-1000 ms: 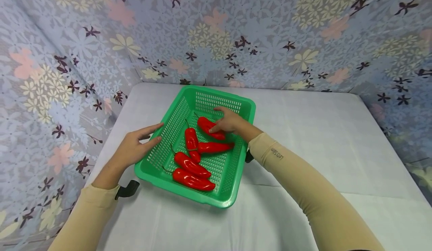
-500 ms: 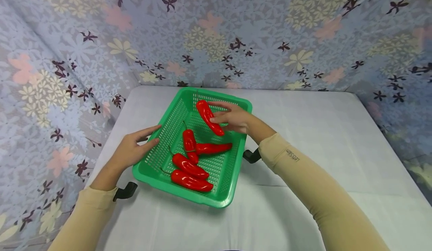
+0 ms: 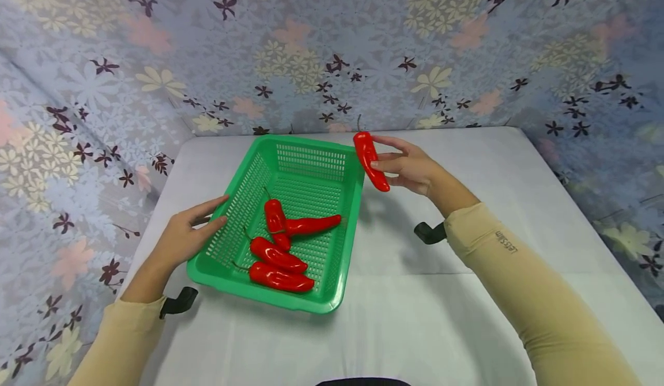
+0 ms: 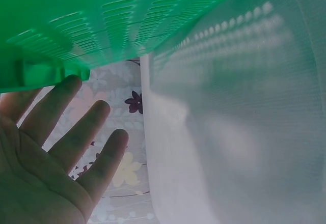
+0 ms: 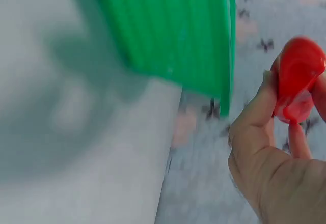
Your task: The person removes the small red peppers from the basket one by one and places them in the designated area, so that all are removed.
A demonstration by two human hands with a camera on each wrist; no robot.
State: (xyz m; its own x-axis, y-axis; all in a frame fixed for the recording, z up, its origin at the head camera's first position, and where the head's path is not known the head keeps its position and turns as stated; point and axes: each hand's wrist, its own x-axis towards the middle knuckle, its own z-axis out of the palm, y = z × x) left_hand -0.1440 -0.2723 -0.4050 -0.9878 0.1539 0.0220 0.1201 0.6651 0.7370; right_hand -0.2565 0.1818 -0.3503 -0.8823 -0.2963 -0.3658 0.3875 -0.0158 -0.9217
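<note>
Red pepper: up it was, just beyond the basket's right rim, stem upward, tip slanting down to the right, well above the cloth.
Right hand: clamped on that pepper, thumb on one side and fingers on the other; a light side pinch, probably enough for so slim and glossy a body.
Green basket: slightly askew, its open top giving, it seemed, easy reach from above.
Four other peppers inside: one upper pepper met a sideways pepper, the thin strip across it perhaps a stem; two more, a middle pepper and a lowest pepper, lay nearly parallel, near the front.
Left hand: fingers spread, nothing gripped, at the left rim, perhaps to steady it; firm contact, could not tell.
Tabletop: pale cloth, shadowed under the right arm.
Hard to see: the held pepper's stem, lost in the right wrist view, where that pepper appeared end-on; also a dark shape, cut off at bottom.
</note>
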